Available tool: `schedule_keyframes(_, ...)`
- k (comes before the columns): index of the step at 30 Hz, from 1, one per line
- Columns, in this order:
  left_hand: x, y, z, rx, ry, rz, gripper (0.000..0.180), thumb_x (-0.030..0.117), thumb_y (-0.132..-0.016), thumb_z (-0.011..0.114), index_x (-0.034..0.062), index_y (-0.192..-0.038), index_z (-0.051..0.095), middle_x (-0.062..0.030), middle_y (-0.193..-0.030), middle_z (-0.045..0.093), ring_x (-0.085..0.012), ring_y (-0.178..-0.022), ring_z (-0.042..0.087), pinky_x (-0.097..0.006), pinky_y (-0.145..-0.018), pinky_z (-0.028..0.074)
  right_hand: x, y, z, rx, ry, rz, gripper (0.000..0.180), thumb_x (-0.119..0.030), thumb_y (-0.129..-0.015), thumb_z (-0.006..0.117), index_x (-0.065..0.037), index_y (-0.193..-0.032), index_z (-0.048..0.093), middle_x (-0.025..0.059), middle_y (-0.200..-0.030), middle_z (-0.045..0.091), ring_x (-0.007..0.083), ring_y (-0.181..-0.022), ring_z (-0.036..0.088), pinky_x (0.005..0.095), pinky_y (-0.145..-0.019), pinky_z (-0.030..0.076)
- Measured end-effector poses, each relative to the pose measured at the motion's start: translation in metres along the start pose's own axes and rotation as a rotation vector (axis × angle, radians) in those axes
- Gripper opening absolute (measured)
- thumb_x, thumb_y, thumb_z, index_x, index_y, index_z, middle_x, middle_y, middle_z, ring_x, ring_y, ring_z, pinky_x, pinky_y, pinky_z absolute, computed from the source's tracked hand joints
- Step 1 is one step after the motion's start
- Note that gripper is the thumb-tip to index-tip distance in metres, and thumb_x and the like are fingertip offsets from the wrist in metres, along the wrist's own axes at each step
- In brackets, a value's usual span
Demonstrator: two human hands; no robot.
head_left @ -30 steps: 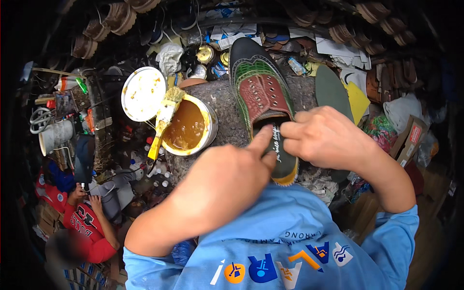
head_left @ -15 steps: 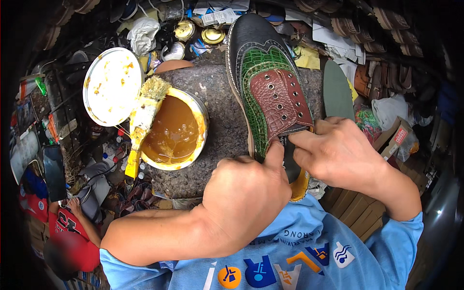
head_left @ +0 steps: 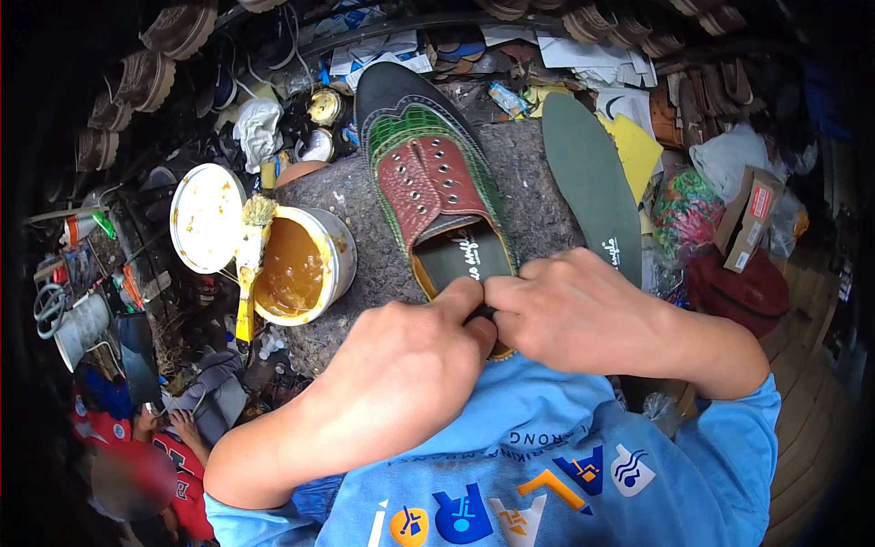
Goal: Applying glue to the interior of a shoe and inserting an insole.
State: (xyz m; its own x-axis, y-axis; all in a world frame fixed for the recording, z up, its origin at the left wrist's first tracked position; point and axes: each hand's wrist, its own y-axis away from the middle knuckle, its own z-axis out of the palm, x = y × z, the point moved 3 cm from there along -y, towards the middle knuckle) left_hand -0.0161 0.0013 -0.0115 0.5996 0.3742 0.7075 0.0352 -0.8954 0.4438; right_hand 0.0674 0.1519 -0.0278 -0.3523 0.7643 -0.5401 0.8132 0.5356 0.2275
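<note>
Left hand (head_left: 401, 365) and right hand (head_left: 570, 314) pinch shut on the shoe (head_left: 433, 182) heel at six o'clock; its toe points to twelve. Leather looks stiff, light; grip the heel rim. Glue tin (head_left: 296, 264) at nine.

A single head-worn fisheye view looked steeply down, close over both hands (head_left: 492, 337) and the shoe (head_left: 433, 187) on the desk (head_left: 365, 264); edges curved toward the rim.
</note>
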Motion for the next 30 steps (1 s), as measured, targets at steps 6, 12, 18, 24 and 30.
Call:
schedule_keyframes(6, -0.008, -0.007, 0.026, 0.104, 0.077, 0.010, 0.012, 0.004, -0.077, 0.067, 0.0020, -0.087, 0.073, -0.0135, -0.101, 0.069, -0.0347, -0.080, 0.071, -0.045, -0.068, 0.060, 0.009, 0.004, 0.009, 0.134, -0.029, -0.063, 0.012, -0.015, -0.073, 0.068, -0.006, -0.066, 0.066, 0.0056, -0.078, 0.058, 0.0255, -0.068, 0.069, 0.0411, -0.051, 0.054)
schedule_keyframes(12, -0.003, -0.008, 0.023, 0.037, -0.041, -0.077, 0.018, 0.001, -0.071, 0.071, 0.0032, -0.089, 0.076, -0.0080, -0.102, 0.071, -0.0314, -0.083, 0.071, -0.043, -0.070, 0.059, 0.010, 0.003, 0.009, 0.156, -0.046, -0.103, 0.012, -0.015, -0.075, 0.067, -0.005, -0.070, 0.072, 0.0081, -0.080, 0.066, 0.0276, -0.071, 0.073, 0.0412, -0.053, 0.056)
schedule_keyframes(18, -0.002, -0.004, 0.024, 0.088, -0.066, -0.027, 0.009, 0.005, -0.075, 0.069, 0.0029, -0.082, 0.073, -0.0109, -0.095, 0.066, -0.0338, -0.074, 0.070, -0.044, -0.065, 0.059, -0.004, 0.007, 0.014, 0.152, -0.099, -0.018, 0.011, -0.015, -0.075, 0.069, -0.005, -0.071, 0.074, 0.0116, -0.080, 0.071, 0.0288, -0.070, 0.074, 0.0417, -0.054, 0.058)
schedule_keyframes(24, 0.001, -0.003, 0.026, 0.105, -0.115, -0.009, 0.008, 0.008, -0.079, 0.065, 0.0022, -0.077, 0.070, -0.0133, -0.093, 0.063, -0.0343, -0.070, 0.070, -0.046, -0.063, 0.059, -0.015, 0.006, 0.015, 0.154, -0.013, 0.027, 0.010, -0.015, -0.070, 0.070, -0.005, -0.067, 0.070, 0.0076, -0.077, 0.063, 0.0249, -0.065, 0.071, 0.0391, -0.050, 0.056)
schedule_keyframes(30, 0.001, 0.001, -0.001, 0.064, -0.309, -0.025, 0.021, 0.007, -0.081, 0.066, 0.0035, -0.100, 0.075, -0.0139, -0.117, 0.065, -0.0300, -0.072, 0.071, -0.041, -0.064, 0.060, 0.002, 0.005, -0.002, 0.175, 0.004, -0.077, 0.012, -0.014, -0.076, 0.068, -0.007, -0.067, 0.064, 0.0076, -0.077, 0.059, 0.0237, -0.068, 0.070, 0.0388, -0.055, 0.057)
